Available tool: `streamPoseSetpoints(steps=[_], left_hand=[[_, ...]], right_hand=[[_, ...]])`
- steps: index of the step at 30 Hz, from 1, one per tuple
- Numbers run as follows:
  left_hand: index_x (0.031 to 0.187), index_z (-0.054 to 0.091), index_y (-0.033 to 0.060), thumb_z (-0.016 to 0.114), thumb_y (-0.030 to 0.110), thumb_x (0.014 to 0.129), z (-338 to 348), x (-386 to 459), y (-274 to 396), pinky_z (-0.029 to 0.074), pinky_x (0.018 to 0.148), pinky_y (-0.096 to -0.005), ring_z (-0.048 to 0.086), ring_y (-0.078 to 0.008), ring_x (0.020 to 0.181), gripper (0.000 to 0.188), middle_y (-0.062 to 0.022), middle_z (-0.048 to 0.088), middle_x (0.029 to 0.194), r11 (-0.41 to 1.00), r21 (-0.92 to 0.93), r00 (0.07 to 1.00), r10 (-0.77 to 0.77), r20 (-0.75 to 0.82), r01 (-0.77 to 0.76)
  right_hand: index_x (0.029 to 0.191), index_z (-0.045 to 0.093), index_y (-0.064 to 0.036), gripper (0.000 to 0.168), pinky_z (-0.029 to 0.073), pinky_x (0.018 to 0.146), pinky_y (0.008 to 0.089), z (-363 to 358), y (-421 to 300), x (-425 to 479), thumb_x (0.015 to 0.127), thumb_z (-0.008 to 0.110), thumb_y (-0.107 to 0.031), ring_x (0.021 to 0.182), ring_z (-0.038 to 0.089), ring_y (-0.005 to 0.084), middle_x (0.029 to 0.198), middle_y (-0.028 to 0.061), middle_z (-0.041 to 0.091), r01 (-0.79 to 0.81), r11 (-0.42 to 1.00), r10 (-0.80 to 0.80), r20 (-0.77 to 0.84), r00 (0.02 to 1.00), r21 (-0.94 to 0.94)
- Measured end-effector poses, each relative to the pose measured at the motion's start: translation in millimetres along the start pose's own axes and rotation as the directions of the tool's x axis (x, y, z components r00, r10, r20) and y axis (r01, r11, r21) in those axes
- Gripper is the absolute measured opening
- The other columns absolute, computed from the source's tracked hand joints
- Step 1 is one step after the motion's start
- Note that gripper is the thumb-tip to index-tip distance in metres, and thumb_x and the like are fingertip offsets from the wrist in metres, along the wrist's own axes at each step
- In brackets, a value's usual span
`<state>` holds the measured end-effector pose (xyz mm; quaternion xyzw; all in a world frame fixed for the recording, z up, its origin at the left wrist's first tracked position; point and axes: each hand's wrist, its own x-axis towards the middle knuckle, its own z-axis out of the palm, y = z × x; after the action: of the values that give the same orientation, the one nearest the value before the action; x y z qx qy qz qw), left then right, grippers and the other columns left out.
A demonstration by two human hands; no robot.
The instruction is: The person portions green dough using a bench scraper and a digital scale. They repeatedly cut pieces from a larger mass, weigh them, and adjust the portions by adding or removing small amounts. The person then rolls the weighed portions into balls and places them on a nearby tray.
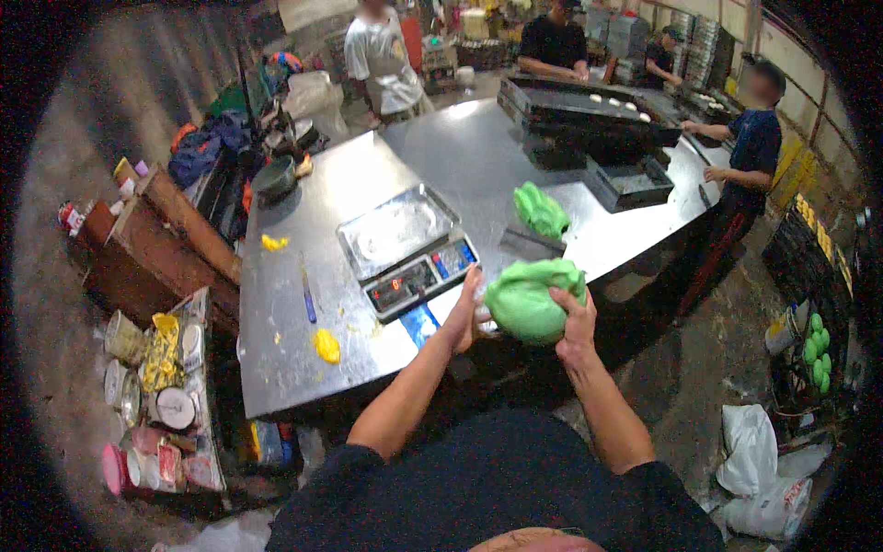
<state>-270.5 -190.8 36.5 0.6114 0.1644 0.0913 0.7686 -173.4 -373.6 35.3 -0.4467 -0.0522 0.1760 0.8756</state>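
A large lump of green dough (530, 307) is in my right hand (577, 323), whose thumb presses over its folded upper edge. My left hand (469, 314) is just left of the dough, fingers extended and palm turned toward it; whether it touches is unclear. Beyond my left hand a digital scale (410, 252) with a steel pan and a lit red display stands on the metal table (290, 376). A second green dough piece (540, 210) lies farther back, beside a flat dough scraper (530, 243).
Yellow dough (326, 346) and a blue-handled knife (308, 300) lie on the table's left. Dark trays (631, 183) occupy its far right. A side stand (212, 414) holds several tubs. Several people, one a person in dark clothes (752, 145), are around the far side.
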Motion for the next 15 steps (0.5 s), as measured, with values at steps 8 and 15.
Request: streamPoseSetpoints(steps=[8,15], left_hand=[[0.129,0.056,0.0033,0.076,0.035,0.085,51,-30,-10,0.051,0.091,-0.034,0.064,-0.0228,0.104,0.058,-0.015,0.065,0.114,0.982,-0.187,1.0,-0.011,0.025,0.016],[0.094,0.068,-0.0042,0.076,0.027,0.082,48,1,0,0.056,0.062,-0.0381,0.068,-0.0226,0.067,0.035,-0.0139,0.069,0.088,0.872,-0.45,0.832,-0.097,-0.546,-0.194]], right_hand=[[0.134,0.039,-0.007,0.082,0.047,0.088,0.0354,-21,-13,-2,0.066,0.082,-0.024,0.105,0.057,0.0235,0.118,0.013,0.056,0.423,0.681,0.065,0.625,0.778,-0.598],[0.154,0.016,-0.015,0.102,0.047,0.097,0.0416,-29,0,-28,0.077,0.079,-0.036,0.116,0.052,0.0258,0.138,0.0143,0.042,0.111,0.883,0.027,0.285,0.958,-0.456]])
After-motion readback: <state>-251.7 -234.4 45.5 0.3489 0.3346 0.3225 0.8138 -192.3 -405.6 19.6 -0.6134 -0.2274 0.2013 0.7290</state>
